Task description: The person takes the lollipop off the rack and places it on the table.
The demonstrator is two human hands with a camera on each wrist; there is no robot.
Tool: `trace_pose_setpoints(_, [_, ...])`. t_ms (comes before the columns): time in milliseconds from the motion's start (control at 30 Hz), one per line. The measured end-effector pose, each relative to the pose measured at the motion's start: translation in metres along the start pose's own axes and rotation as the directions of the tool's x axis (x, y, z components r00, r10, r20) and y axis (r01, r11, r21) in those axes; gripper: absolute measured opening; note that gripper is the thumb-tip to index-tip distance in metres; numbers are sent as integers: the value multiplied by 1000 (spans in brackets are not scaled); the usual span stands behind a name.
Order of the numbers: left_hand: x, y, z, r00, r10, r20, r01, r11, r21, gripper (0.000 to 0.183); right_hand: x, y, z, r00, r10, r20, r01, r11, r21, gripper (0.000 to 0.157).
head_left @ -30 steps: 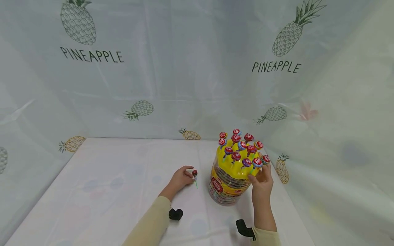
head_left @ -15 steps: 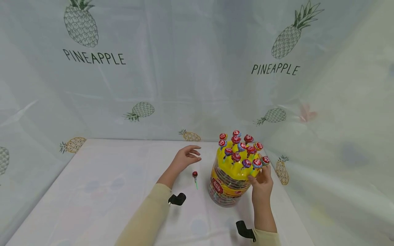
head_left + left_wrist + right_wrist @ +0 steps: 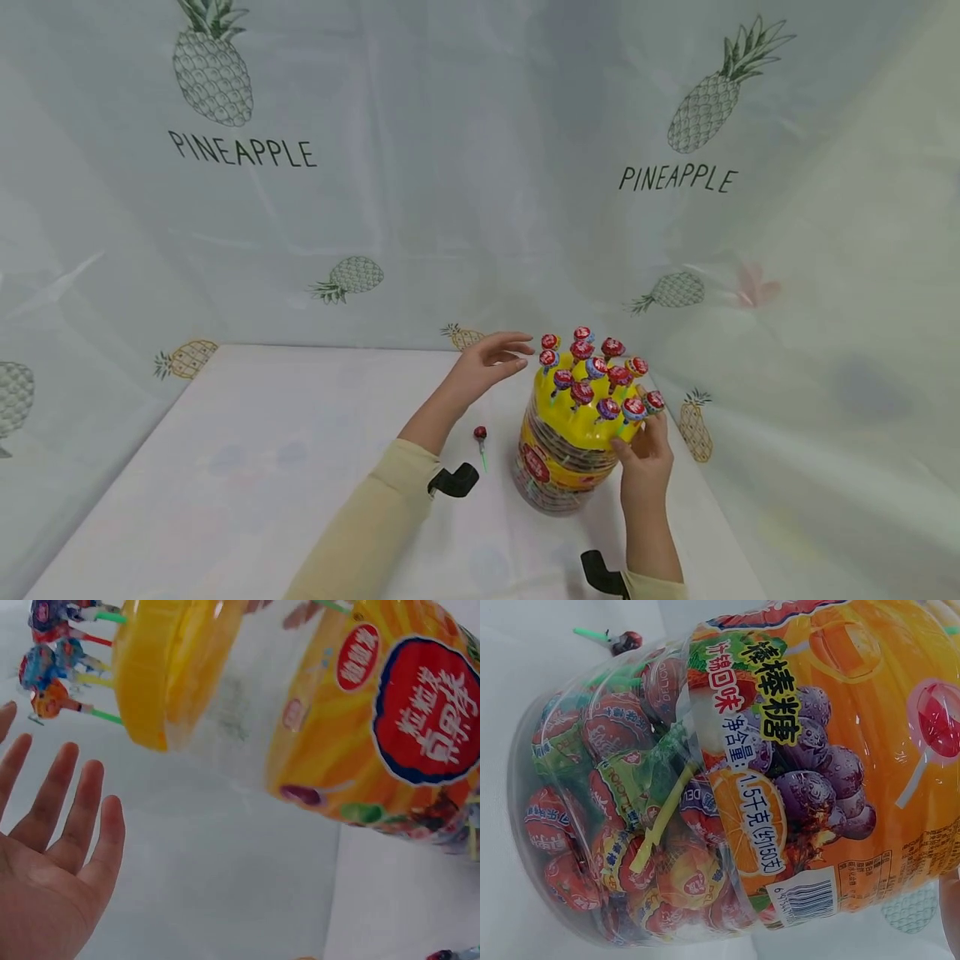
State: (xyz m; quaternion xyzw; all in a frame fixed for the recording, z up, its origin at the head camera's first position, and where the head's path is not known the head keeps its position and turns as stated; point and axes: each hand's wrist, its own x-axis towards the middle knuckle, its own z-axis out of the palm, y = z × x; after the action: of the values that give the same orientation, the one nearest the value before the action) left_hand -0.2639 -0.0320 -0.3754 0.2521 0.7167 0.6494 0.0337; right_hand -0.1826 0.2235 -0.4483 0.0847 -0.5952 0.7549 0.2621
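Head view: notice the right hand (image 3: pixel 647 458) curled round the yellow lid (image 3: pixel 594 435) of the lollipop jar (image 3: pixel 558 467), right of the loose lollipop (image 3: pixel 481 433) on the table (image 3: pixel 300 467); find the left hand (image 3: pixel 480 373) empty, just left of the upright lollipops (image 3: pixel 582 393). Left wrist: with fingers (image 3: pixel 85 795) spread, apart from the sticks (image 3: pixel 106 716), probably best to pinch one singly, sparing neighbours. Right wrist: brace the jar against twisting.

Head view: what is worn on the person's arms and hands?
The left sleeve and right sleeve are pale yellow. A black, bent left housing, probably a wrist camera, sits by that cuff; a similar right housing sits opposite. Left hand and right hand are gloveless.
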Motion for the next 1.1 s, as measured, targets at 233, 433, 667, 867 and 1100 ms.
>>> trace_pose_setpoints(233, [3, 13, 15, 994, 42, 103, -39, 999, -28, 43, -4, -1, -6, 1000, -10, -16, 10, 1000, -4, 54])
trace_pose_setpoints(433, [4, 15, 23, 988, 38, 151, -37, 999, -15, 44, -4, 0, -8, 1000, -18, -9, 18, 1000, -11, 54])
trace_pose_setpoints(667, [5, 12, 24, 992, 15, 124, -20, 999, 34, 42, -2, 3, -8, 1000, 1, 2, -1, 999, -34, 53])
trace_pose_setpoints(867, [5, 13, 23, 996, 14, 90, -15, 1000, 21, 41, 0, 2, -6, 999, 36, -16, -36, 998, -45, 54])
trace_pose_setpoints(1100, [5, 16, 18, 998, 48, 26, -48, 999, -20, 42, 0, 1, -3, 999, 36, -19, -37, 998, -52, 54])
